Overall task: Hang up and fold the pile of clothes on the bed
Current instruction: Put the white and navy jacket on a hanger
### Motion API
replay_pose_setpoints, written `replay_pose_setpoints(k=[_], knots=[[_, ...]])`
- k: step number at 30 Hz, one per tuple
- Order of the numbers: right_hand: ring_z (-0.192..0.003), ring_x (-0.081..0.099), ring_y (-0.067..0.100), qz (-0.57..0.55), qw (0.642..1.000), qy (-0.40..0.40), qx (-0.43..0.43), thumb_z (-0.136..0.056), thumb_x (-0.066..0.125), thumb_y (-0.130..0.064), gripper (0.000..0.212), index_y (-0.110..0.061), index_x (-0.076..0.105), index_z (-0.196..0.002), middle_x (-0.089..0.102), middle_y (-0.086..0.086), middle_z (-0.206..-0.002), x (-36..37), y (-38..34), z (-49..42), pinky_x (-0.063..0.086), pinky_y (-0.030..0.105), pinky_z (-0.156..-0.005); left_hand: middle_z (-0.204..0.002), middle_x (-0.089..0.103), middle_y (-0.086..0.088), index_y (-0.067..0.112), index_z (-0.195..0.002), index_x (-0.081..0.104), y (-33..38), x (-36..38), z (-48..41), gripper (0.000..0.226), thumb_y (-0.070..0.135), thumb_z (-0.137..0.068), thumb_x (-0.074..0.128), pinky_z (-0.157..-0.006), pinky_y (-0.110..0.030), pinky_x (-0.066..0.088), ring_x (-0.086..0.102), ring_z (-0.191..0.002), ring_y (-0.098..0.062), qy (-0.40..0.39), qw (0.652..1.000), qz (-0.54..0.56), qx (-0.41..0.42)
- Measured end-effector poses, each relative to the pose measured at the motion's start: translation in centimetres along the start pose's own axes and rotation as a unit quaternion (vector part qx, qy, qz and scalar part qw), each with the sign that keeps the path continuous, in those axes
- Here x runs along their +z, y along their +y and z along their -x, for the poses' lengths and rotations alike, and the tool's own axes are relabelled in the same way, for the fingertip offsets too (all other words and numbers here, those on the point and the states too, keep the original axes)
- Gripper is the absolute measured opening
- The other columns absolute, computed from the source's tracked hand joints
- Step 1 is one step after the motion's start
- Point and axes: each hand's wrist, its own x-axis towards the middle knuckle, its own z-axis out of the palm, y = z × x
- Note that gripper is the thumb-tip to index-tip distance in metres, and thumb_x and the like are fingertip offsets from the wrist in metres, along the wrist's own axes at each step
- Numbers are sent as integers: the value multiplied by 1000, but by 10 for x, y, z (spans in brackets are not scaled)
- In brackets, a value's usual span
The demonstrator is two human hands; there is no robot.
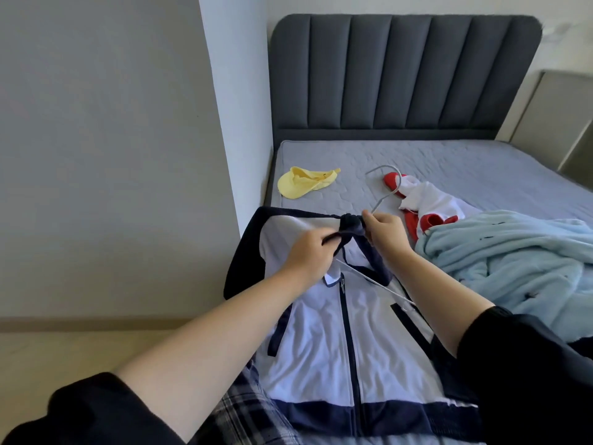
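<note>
While the left hand [308, 255] pinches the navy collar [351, 227] of the jacket [321, 348], both arms outstretched, the right hand [385, 234] has its fingers [369, 217] clamped on the wire hanger [385, 199].

- A grey wall [96, 123] fills the left and meets a pale floor [48, 354] along a beige skirting board [96, 323].
- A white wall corner [239, 107] stands just beside the bed [465, 159] (grey quilted top).
- The dark grey headboard [404, 75] is padded in vertical channels.
- A beige panel [564, 110] stands at the right.
- The light is soft and even.
</note>
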Motion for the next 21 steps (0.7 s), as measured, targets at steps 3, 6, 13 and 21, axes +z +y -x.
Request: replay_pose_setpoints(k=[3, 6, 13, 21], knots=[[-53, 31, 17, -75, 997, -7, 22, -94, 54, -21, 41, -12, 38, -56, 33, 5, -54, -3, -4, 1, 26, 27, -52, -72, 54, -8, -5, -81, 62, -8, -6, 6, 20, 6, -94, 51, -66, -31, 35, 50, -73, -21, -68, 994, -81, 37], [-61, 34, 20, -133, 988, -50, 63, -93, 56, -22, 35, -7, 46, -64, 35, 5, -59, 8, -6, 8, 29, 31, -59, -87, 64, -12, 0, -93, 67, -8, -3, 11, 18, 12, -95, 53, -77, -35, 44, 59, -86, -27, -118, 988, -93, 42], [-73, 54, 22, -199, 967, -69, 142, -92, 59, -33, 35, -15, 58, -61, 57, 5, -67, 13, -5, 11, 41, 34, -74, -106, 65, -5, 7, -102, 66, -11, -19, 17, 25, 21, -100, 45, -92, -30, 41, 56, -102, -17, -260, 946, -187, 58], [-39, 30, 4, -109, 986, -112, -55, -93, 55, -27, 51, -24, 36, -46, 32, -14, -41, -6, -42, 23, 28, 14, -40, -109, 64, -6, 12, -119, 61, 10, -57, -11, 41, 43, -94, 52, -91, -39, 42, 53, -106, -25, 58, 920, -349, 166]])
